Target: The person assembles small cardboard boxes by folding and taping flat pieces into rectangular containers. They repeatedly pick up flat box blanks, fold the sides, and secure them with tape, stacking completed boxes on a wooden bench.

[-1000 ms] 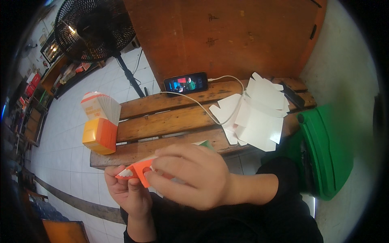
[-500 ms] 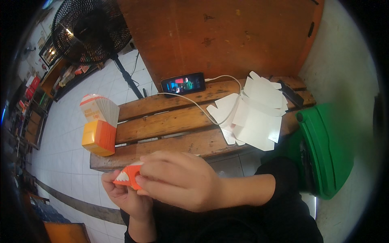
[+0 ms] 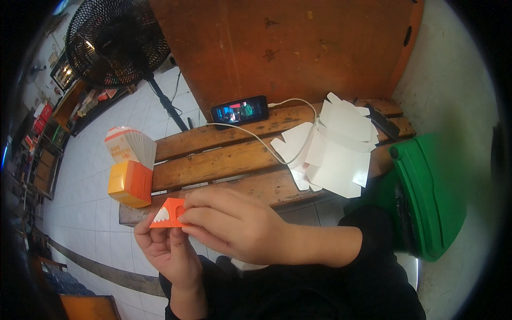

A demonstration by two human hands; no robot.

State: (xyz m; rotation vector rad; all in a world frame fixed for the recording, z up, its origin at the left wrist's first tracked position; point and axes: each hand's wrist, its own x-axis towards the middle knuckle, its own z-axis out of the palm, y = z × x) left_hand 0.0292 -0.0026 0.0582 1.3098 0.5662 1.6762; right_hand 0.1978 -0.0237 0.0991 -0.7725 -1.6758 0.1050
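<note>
A wooden slatted worktop (image 3: 229, 160) runs across the middle of the view, standing on a pale tiled floor (image 3: 85, 176). At its left end sits an orange box (image 3: 129, 184), with a stack of folded cartons (image 3: 130, 146) standing just behind and touching it. A phone (image 3: 239, 109) with a lit screen leans against the brown board at the back. A white cable (image 3: 256, 141) trails from it across the slats. Flat white card cutouts (image 3: 333, 149) lie piled at the right, with a dark, flat object (image 3: 382, 121) lying just beyond them.

Small orange carton (image 3: 166, 214) with white scallops pinched between both hands; orange box (image 3: 129, 184) with white-orange stack (image 3: 129, 146) on bench's left end; lit phone screen (image 3: 239, 111); flat white carton blanks (image 3: 333, 154) right.
</note>
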